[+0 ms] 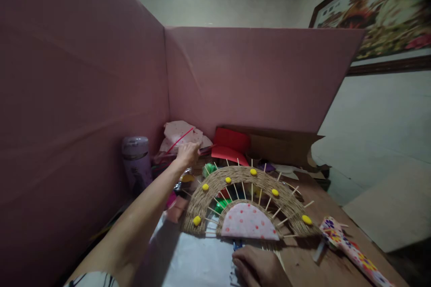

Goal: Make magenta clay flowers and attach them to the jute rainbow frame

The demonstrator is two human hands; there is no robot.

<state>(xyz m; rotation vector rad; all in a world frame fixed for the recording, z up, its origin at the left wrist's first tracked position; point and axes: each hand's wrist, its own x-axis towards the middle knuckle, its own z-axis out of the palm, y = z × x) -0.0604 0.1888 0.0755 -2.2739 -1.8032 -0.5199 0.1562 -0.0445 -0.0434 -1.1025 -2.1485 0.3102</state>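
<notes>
My left hand [187,152] is stretched far forward with its fingers closed on a thin red stick-like item [205,148] beside a pile of pink dotted paper [180,134]. A half-round woven piece [205,193] of jute cord on wooden skewers stands on the table, with yellow beads and a pink dotted half-circle [248,223] at its base. My right hand [259,267] rests on the table just below that base, fingers curled, next to a small blue object [237,245]; whether it grips it I cannot tell.
Pink partition boards [84,98] wall off the left and back. A lilac flask [136,159] stands at the left wall. Red card [231,144] and brown cardboard [283,145] lie behind the woven piece. A flower-patterned paper strip [350,247] lies at the right on the wooden table [316,260].
</notes>
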